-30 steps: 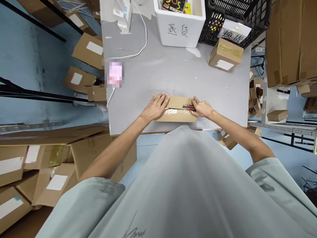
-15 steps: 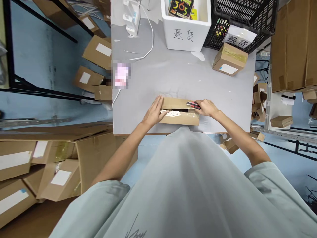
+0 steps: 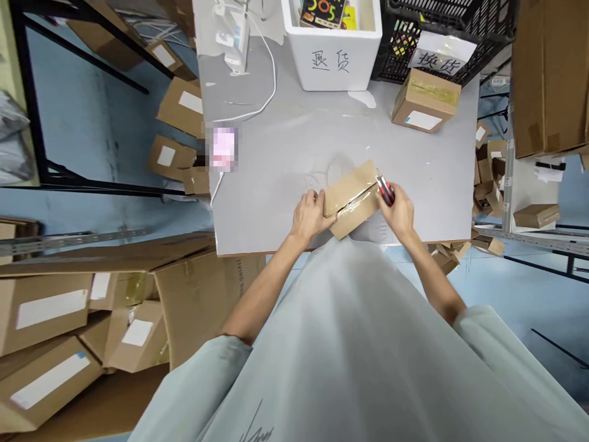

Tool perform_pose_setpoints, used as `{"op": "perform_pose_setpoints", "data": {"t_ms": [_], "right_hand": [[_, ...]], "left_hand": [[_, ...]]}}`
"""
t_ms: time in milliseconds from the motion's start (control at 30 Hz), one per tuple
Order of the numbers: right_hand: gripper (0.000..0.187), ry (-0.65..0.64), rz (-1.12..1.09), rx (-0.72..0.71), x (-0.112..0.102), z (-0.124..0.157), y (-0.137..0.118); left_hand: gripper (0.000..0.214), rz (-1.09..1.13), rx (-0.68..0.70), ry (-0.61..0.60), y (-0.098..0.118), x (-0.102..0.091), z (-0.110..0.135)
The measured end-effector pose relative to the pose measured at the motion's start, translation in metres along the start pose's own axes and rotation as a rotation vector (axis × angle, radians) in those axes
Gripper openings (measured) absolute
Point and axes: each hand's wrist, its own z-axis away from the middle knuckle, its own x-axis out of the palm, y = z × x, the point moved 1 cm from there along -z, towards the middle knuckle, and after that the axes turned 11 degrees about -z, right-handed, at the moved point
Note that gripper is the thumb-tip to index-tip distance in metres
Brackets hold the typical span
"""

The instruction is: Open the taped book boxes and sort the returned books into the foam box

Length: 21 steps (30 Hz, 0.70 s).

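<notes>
A small cardboard box [image 3: 350, 185] with shiny clear tape lies slantwise near the table's front edge, its right end farther from me. A narrow dark slit runs along the seam on top. My left hand [image 3: 309, 215] grips the left end, thumb on the near side and fingers at the far corner. At the opposite end, my right hand [image 3: 398, 212] is closed around a red and black utility knife [image 3: 385, 191], which points away from me. Its fingers are close against the box's right end; whether they touch it I cannot tell.
On the grey table [image 3: 276, 215] stand a white bin [image 3: 335, 64], a black crate [image 3: 391, 64] and a taped carton [image 3: 426, 101]. A power strip [image 3: 237, 46] with a white cable and a blurred phone-like device [image 3: 224, 147] are at left. A large carton [image 3: 207, 301] holds several boxes.
The box has turned from level to slanting, its right end swinging away from me, and its top gap looks narrower. The knife went from pointing left across the box to pointing away at its end.
</notes>
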Motion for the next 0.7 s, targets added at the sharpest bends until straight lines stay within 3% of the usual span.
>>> {"op": "perform_pose_setpoints", "data": {"t_ms": [133, 200, 300, 533, 600, 700], "right_hand": [[0.079, -0.147, -0.179, 0.174, 0.045, 0.053, 0.014], [0.084, -0.125, -0.219, 0.166, 0.061, 0.055, 0.018], [0.083, -0.077, -0.227, 0.083, 0.068, 0.03, 0.023], [0.075, -0.166, -0.109, -0.099, 0.046, -0.058, 0.033], [0.076, -0.185, -0.082, -0.113, 0.041, -0.066, 0.036], [0.08, -0.156, -0.076, -0.053, 0.039, -0.052, 0.033]], "left_hand": [[0.077, -0.002, -0.055, -0.051, 0.038, 0.001, -0.005], [0.07, 0.004, -0.087, -0.063, 0.053, 0.001, -0.01], [0.067, 0.026, -0.169, -0.051, 0.064, -0.001, -0.02], [0.029, 0.413, -0.354, 0.038, 0.034, -0.022, -0.05], [0.025, 0.508, -0.378, 0.067, 0.023, -0.025, -0.055], [0.022, 0.625, -0.393, 0.071, 0.011, -0.024, -0.054]]}}
